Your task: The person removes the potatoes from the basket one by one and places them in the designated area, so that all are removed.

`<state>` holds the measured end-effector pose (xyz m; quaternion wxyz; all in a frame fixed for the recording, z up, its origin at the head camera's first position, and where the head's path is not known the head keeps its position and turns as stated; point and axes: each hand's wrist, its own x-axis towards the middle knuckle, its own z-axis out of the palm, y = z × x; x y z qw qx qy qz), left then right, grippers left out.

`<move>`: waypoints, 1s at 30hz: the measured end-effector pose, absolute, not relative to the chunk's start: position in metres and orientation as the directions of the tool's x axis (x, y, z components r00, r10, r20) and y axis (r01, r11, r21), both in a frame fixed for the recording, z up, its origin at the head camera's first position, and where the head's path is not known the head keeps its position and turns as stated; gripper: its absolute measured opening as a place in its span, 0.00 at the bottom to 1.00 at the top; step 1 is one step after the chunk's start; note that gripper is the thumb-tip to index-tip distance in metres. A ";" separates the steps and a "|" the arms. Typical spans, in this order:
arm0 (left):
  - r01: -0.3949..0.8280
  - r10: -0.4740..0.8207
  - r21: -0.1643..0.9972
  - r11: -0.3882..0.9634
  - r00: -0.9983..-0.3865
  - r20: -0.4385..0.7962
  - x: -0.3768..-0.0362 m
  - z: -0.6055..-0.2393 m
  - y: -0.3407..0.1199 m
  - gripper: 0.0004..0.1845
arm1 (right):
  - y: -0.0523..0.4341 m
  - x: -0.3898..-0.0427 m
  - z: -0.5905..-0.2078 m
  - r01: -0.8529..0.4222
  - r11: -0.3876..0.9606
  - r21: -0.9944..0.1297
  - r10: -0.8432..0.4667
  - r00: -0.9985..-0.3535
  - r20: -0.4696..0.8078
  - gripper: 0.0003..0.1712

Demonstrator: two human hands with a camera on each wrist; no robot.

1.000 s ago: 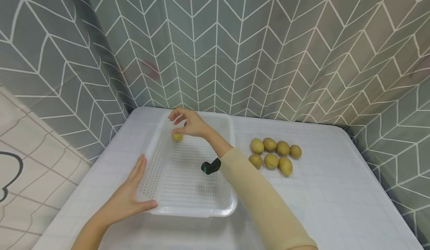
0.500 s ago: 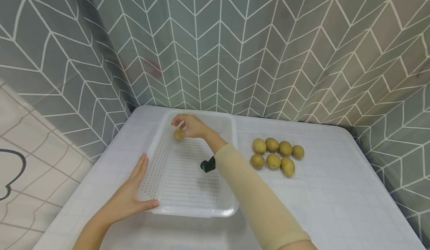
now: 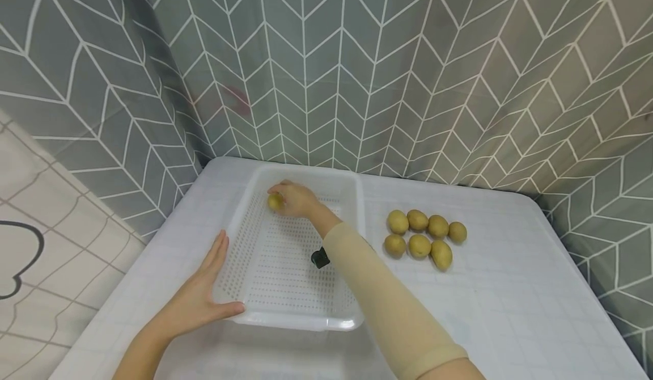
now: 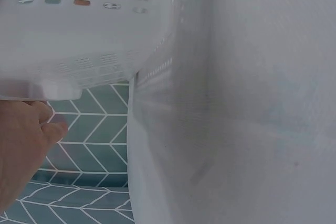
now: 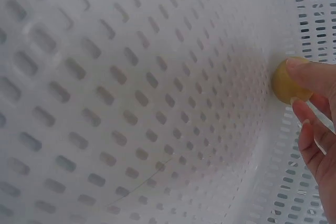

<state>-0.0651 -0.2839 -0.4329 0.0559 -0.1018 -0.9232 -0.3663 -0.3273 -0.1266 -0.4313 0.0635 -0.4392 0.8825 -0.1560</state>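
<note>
A small yellow potato is inside the white perforated plastic basket, at its far left. My right hand pinches it; in the right wrist view the thumb lies over the potato and the fingertips touch it from below. There the potato sits against the basket's bottom near the wall. My left hand lies at the basket's near left corner, fingers straight along the left side and thumb on the front rim. Part of the potato is hidden behind the right hand.
Several potatoes stand in two rows on the white-covered table, right of the basket. A dark wrist camera shows beside the right sleeve, over the basket. A grey patterned curtain hangs behind the table.
A second ago the right hand was spread above the potato, fingers apart from it. It has lowered and closed around it. The left hand stays on the basket; the view shifts slightly.
</note>
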 end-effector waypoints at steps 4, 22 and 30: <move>0.233 0.151 0.660 0.714 -0.972 0.180 -0.066 -0.432 -0.284 0.69 | -0.127 -0.325 -0.433 -0.741 0.591 -0.319 -0.781 -0.625 0.004 0.30; 0.225 0.152 0.662 0.715 -0.974 0.167 -0.067 -0.431 -0.283 0.70 | -0.128 -0.321 -0.431 -0.747 0.589 -0.309 -0.803 -0.586 -0.114 0.25; 0.227 0.152 0.667 0.709 -0.974 0.169 -0.065 -0.430 -0.282 0.69 | -0.132 -0.316 -0.422 -0.798 0.522 -0.301 -0.850 -0.515 -0.108 0.22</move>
